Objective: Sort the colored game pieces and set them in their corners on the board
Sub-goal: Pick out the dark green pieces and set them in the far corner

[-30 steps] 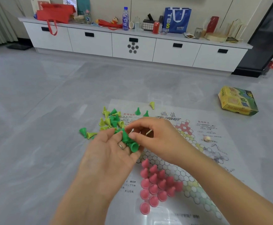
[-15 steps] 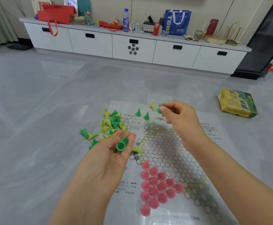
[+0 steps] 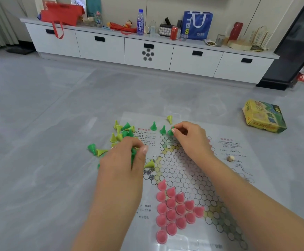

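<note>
Here the right hand (image 3: 191, 140) fingers (image 3: 174, 130) pinch a green piece (image 3: 170, 131) at the board (image 3: 183, 171) corner; left hand (image 3: 122, 160) fingers clutch more.

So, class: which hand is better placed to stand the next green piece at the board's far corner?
The right hand: it already pinches a green piece beside two standing ones at the board's far corner. The left hand grips pieces over the pile.

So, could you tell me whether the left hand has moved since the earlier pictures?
Yes. The left hand has turned palm down and dropped toward the mixed pile at the board's left edge, gripping green pieces.
</note>
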Demonstrator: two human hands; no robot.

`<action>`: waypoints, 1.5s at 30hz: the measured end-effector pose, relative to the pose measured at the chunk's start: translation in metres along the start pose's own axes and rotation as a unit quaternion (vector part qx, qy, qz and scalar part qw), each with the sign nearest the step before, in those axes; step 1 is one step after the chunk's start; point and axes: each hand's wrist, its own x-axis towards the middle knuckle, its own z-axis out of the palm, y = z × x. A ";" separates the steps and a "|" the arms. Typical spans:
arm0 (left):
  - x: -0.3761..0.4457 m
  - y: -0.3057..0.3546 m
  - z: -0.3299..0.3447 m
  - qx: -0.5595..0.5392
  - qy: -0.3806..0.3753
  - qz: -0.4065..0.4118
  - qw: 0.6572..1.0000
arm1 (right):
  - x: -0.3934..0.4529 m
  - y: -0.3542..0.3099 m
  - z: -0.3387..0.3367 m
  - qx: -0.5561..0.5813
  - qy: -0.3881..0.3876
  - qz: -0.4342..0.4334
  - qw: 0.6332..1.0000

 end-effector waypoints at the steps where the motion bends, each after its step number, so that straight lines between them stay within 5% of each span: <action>1: 0.000 0.000 -0.001 0.017 -0.005 0.014 1.000 | -0.001 0.001 0.001 -0.001 0.001 -0.005 1.000; 25: 0.008 -0.025 -0.006 0.091 -0.052 0.000 0.994 | -0.002 0.002 0.006 -0.046 0.002 -0.042 0.998; 33: -0.002 -0.040 -0.004 0.237 -0.258 0.035 0.936 | -0.004 0.003 0.003 -0.034 0.003 -0.036 0.999; 45: -0.011 -0.043 -0.027 0.254 -0.349 0.045 0.901 | -0.011 0.006 -0.004 0.001 0.007 -0.021 1.000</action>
